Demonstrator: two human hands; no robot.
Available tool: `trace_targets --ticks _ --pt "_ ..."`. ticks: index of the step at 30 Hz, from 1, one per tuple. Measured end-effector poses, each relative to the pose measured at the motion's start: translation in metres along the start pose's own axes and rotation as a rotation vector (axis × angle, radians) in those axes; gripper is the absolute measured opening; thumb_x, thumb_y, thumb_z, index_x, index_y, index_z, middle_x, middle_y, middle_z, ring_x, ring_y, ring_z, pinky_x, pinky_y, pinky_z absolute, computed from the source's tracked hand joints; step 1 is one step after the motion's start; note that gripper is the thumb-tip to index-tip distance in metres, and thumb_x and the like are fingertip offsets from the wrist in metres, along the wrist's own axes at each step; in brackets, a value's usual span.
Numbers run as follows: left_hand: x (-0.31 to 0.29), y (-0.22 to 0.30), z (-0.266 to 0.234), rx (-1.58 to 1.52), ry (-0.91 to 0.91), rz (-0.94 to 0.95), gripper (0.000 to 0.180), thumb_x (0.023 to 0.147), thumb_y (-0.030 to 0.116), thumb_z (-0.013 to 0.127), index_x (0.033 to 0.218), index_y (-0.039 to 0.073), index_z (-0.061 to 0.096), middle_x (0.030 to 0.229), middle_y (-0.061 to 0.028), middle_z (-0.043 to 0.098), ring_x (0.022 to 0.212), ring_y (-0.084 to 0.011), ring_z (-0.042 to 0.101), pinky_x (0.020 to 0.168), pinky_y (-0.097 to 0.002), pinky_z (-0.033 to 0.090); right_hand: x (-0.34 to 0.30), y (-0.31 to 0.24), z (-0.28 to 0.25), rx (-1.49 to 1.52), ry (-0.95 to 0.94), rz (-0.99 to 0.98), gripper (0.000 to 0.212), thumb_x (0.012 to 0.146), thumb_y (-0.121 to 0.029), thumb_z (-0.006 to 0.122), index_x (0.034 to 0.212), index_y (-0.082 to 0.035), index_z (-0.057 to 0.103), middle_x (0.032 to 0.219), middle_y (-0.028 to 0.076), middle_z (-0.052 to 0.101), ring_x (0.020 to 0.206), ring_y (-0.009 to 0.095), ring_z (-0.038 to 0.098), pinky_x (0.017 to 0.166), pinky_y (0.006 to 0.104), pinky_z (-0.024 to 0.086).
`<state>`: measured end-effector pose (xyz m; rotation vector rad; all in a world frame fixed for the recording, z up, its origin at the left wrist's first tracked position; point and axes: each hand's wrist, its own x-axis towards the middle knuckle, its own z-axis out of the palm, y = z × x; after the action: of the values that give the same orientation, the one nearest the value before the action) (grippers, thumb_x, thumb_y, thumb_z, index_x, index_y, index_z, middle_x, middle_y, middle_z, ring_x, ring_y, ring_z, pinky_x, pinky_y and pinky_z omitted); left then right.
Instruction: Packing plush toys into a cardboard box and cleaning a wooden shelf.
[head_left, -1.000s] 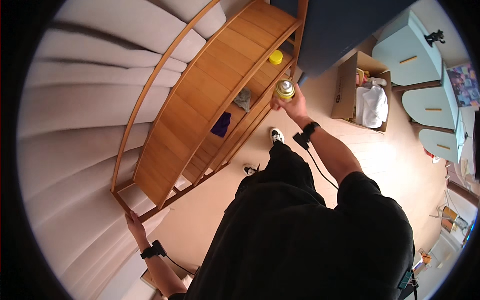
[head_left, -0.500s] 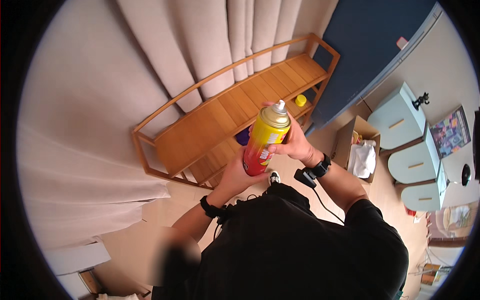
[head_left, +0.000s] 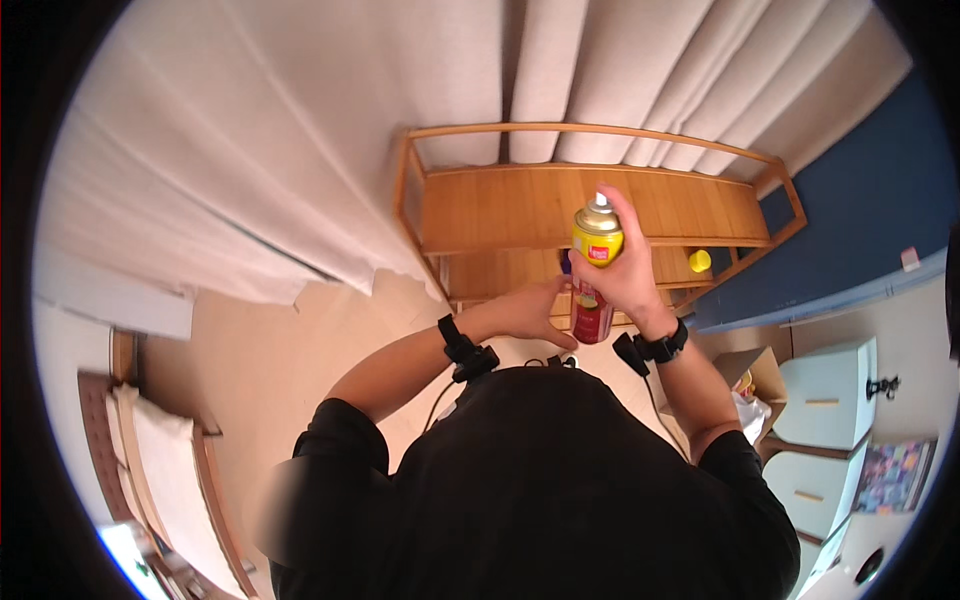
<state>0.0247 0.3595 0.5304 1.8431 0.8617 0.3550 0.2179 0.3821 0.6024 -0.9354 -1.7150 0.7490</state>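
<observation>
Gripping cylindrical metal spray can (head_left: 592,320) in right hand (head_left: 625,278); holding left hand (head_left: 528,310) open just beside. Noting cardboard box (head_left: 768,378) containing white bundle (head_left: 750,414).

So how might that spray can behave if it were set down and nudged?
The spray can looks rigid, probably metal, so it likely won't give under the right hand. Its tall, narrow body might tip if pushed near the top. Being cylindrical, it would probably roll once on its side.
</observation>
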Motion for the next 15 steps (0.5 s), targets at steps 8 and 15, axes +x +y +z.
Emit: trace_targets --ticks 8,15 --pt "-0.158 -0.195 0.055 0.348 0.203 -0.553 0.062 0.088 0.047 0.077 0.125 0.0 0.061 0.109 -0.0229 0.072 0.105 -0.0403 0.069 0.089 -0.049 0.056 0.045 0.066 0.054 -0.568 -0.367 0.008 0.08 0.078 -0.016 0.076 0.151 -0.029 0.045 0.108 0.025 0.064 0.092 0.049 0.069 0.079 0.0526 0.059" --pt "-0.418 -0.372 0.241 0.073 -0.119 -1.296 0.057 0.082 0.053 0.075 0.106 0.001 0.077 0.11 -0.0254 0.075 0.108 -0.0376 0.072 0.092 -0.0489 0.058 0.047 0.082 0.023 -0.658 -0.373 0.163 0.079 0.077 -0.018 0.08 0.149 -0.027 0.048 0.111 0.024 0.065 0.1 0.047 0.067 0.086 0.0497 0.058"
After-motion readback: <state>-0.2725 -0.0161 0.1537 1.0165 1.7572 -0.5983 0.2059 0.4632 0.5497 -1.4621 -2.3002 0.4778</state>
